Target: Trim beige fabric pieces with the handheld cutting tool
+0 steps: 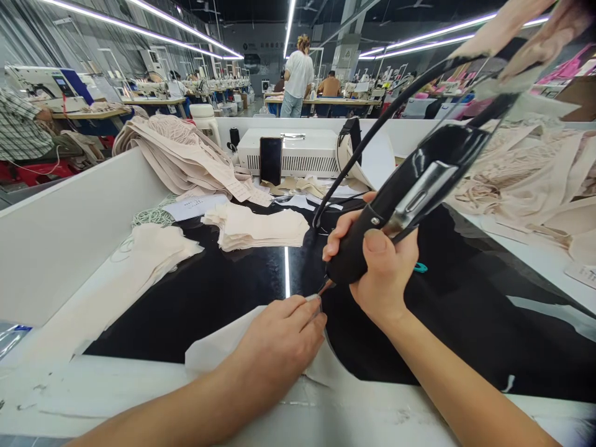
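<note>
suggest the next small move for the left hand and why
Probably slide the left hand slightly back along the pale piece it holds. Its fingers are right beside the tip of the black tool gripped in the right hand, leaving little room there. Whether the tip touches the piece is hard to tell.

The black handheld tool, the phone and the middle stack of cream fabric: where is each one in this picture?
Black handheld tool (399, 187), head view: black body beside the metal lever.
Phone (270, 160), head view: dark screen.
Fabric stack (261, 225), head view: top layer.
</note>
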A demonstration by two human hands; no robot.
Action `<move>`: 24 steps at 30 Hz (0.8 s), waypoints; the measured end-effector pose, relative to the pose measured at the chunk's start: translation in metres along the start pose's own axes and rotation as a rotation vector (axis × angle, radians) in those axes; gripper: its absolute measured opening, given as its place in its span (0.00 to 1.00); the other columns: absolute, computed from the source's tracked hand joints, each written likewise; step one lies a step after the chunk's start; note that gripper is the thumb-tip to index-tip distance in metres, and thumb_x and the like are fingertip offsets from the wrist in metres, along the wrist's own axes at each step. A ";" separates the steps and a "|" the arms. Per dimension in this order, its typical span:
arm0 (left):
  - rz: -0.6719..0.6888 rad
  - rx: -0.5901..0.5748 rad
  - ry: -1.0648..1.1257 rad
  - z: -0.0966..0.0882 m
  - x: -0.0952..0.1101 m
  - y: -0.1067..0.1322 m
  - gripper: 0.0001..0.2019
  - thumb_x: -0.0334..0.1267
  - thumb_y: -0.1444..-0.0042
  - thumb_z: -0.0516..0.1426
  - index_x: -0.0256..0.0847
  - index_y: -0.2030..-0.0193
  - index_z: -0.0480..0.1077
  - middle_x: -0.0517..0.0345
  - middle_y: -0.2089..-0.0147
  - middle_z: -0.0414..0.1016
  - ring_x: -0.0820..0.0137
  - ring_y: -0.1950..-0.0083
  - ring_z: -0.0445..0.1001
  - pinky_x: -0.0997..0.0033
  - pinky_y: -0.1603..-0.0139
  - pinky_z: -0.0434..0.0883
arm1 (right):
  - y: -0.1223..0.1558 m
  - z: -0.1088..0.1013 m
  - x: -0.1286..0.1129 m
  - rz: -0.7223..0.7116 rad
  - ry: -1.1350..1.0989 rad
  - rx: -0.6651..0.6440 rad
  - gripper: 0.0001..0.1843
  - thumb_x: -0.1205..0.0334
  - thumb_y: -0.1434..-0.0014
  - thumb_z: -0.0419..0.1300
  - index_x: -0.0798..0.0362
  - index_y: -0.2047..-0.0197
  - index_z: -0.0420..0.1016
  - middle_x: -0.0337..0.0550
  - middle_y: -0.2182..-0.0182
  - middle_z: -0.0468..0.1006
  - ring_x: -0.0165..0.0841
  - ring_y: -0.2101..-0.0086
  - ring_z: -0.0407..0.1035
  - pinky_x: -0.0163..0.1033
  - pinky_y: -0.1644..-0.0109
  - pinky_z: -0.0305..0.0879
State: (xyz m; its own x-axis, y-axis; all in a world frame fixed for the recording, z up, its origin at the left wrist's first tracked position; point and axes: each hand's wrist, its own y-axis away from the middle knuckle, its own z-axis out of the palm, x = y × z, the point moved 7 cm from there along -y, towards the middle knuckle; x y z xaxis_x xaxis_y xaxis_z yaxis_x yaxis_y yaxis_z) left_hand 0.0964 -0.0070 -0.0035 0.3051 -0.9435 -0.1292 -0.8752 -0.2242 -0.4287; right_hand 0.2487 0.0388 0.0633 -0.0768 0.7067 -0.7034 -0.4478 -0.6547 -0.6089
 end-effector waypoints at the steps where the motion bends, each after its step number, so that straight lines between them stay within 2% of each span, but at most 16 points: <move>1: 0.000 -0.004 0.001 0.000 0.000 0.000 0.14 0.28 0.19 0.52 0.36 0.48 0.80 0.47 0.41 0.87 0.63 0.44 0.84 0.65 0.53 0.79 | 0.000 0.000 0.000 0.000 -0.002 0.001 0.25 0.43 0.40 0.79 0.43 0.52 0.71 0.31 0.68 0.79 0.30 0.78 0.72 0.38 0.77 0.70; 12: -0.010 -0.053 0.017 0.005 0.001 0.001 0.12 0.29 0.19 0.53 0.34 0.45 0.79 0.45 0.40 0.87 0.62 0.44 0.85 0.64 0.53 0.79 | -0.002 0.000 -0.001 -0.006 0.024 -0.002 0.27 0.40 0.41 0.78 0.42 0.53 0.70 0.30 0.69 0.80 0.30 0.79 0.72 0.37 0.78 0.70; 17: -0.014 -0.065 0.028 0.007 0.001 0.002 0.11 0.29 0.20 0.54 0.35 0.44 0.79 0.44 0.40 0.86 0.62 0.44 0.85 0.63 0.51 0.79 | -0.003 0.001 -0.002 -0.021 0.009 -0.010 0.25 0.42 0.39 0.78 0.43 0.53 0.70 0.30 0.69 0.80 0.30 0.79 0.73 0.38 0.77 0.73; 24: 0.004 -0.005 0.006 0.006 0.001 0.002 0.11 0.26 0.22 0.55 0.34 0.47 0.80 0.46 0.41 0.88 0.63 0.43 0.85 0.65 0.51 0.80 | -0.005 0.002 -0.010 -0.070 -0.019 0.023 0.19 0.46 0.38 0.76 0.41 0.55 0.73 0.31 0.70 0.80 0.31 0.79 0.71 0.38 0.78 0.68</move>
State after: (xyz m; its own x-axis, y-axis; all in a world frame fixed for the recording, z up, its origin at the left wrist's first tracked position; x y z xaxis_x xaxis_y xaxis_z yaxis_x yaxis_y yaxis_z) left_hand 0.0973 -0.0067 -0.0101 0.2991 -0.9459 -0.1257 -0.8784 -0.2216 -0.4234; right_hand 0.2498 0.0356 0.0742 -0.0610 0.7555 -0.6523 -0.4732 -0.5973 -0.6475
